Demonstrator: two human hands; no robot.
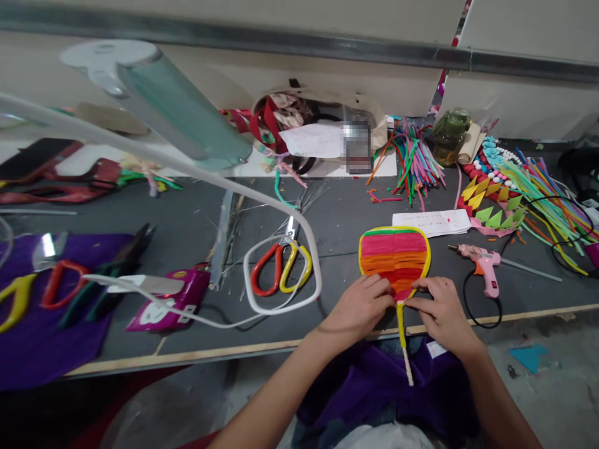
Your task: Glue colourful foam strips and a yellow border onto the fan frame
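A paddle-shaped fan (395, 252), banded in green, pink, orange and red and edged in fuzzy yellow, was laid near the front edge of a dark grey tabletop (344, 215), its stick handle (401, 327), yellow-wrapped above and pale below, being jutted out over purple cloth (367, 380) on the lap. The fan's lower left edge was covered by the bunched fingers of the left hand (369, 302); at its lower right edge and neck, the thumb and forefinger of the right hand (442, 305) were set apart. Whether the fan was clamped by either hand could not be told.

The fan could be tipped, or bent at the neck, if the overhanging handle were knocked. The looped black cord (486, 327) could be caught by the right forearm, and the pink glue gun (487, 269), its nozzle pointed fanward, dragged along.

Farther out, red and patterned cloth (269, 121) was held in an open-topped beige fabric bag (380, 115). The contents of the green glass jar (450, 137) could not be made out clearly; those of the glossy magenta packet (191, 290) were hidden.
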